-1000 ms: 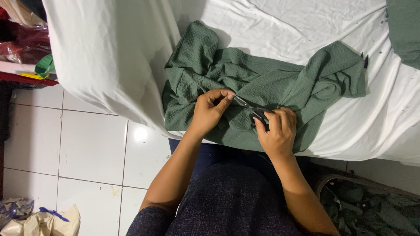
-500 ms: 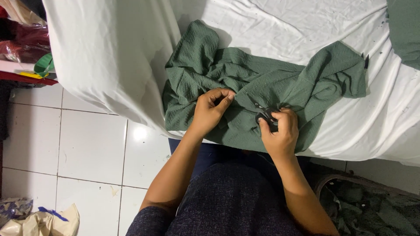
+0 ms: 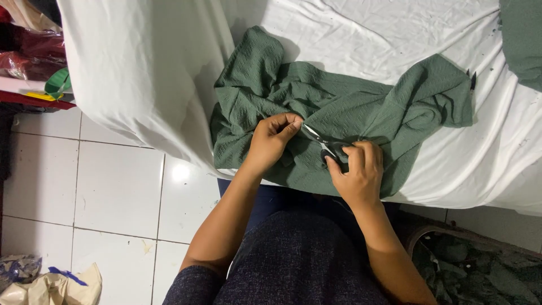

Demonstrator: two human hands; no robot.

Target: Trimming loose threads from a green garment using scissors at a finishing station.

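Down at the far left the floor is white tile (image 3: pixel 113 192), with a crumpled heap of paper and plastic (image 3: pixel 51 285) in the near corner and a stack of red and dark packets (image 3: pixel 31 62) higher up against the wall. Next comes the surface: a white sheet (image 3: pixel 141 73) drapes over its edge and spreads wrinkled across the whole top.

On it, near the front edge, lies a rumpled green cloth (image 3: pixel 350 107), crinkle-textured, bunched at the left and flaring out to the right. The left hand (image 3: pixel 270 141) rests on the cloth with thumb and fingertips pressed together, pinching a small fold of it. Just to the right, the right hand (image 3: pixel 355 172) is curled around the dark handles of a pair of scissors (image 3: pixel 323 147); the blades point left toward the pinched fold, and I cannot tell how far apart they stand.

Compared with half a second back, the right hand has slid lower and a little away from the left, so more of the blades now shows between the two hands; the left hand keeps its pinch at the same spot, and the cloth lies as it did.

Further right, another piece of green fabric (image 3: pixel 522 39) sits at the top corner, and a dark basket of green scraps (image 3: pixel 474 271) stands on the floor below. The person's forearms and dark lap cover the front edge of the surface.
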